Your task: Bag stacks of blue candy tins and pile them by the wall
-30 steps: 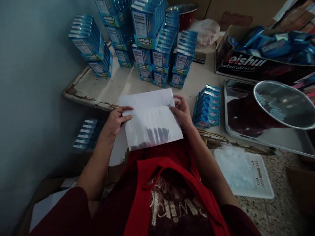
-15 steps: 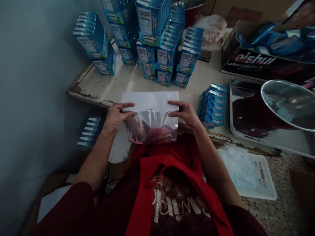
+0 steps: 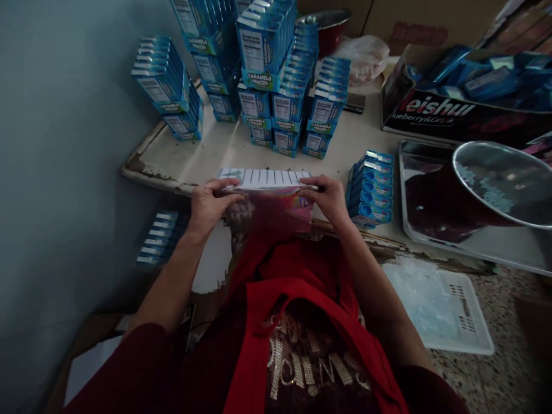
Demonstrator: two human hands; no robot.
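My left hand (image 3: 211,204) pinches the left side of a flat, shiny film packet (image 3: 278,210) between thumb and fingers. On its right side, my right hand (image 3: 326,195) grips it in the same way. The packet's upper part is a white strip with thin dark lines across it and a greenish mark at the left. Its lower part is glossy film that reflects red. It is held over the table's front edge, just above my red apron (image 3: 297,282). Whatever may be inside it, I cannot make out.
Stacks of blue candy boxes (image 3: 259,54) stand at the back. A shorter blue row (image 3: 371,190) sits right of my hands. Further right are a metal tray (image 3: 405,218) with a tilted bowl (image 3: 452,195) and a black carton (image 3: 457,118). A white basket (image 3: 478,322) is below the table.
The packet has tilted: its plain white upper part now shows as a narrower strip with dark lines, and the film below looks redder and shorter. Both hands keep their hold.
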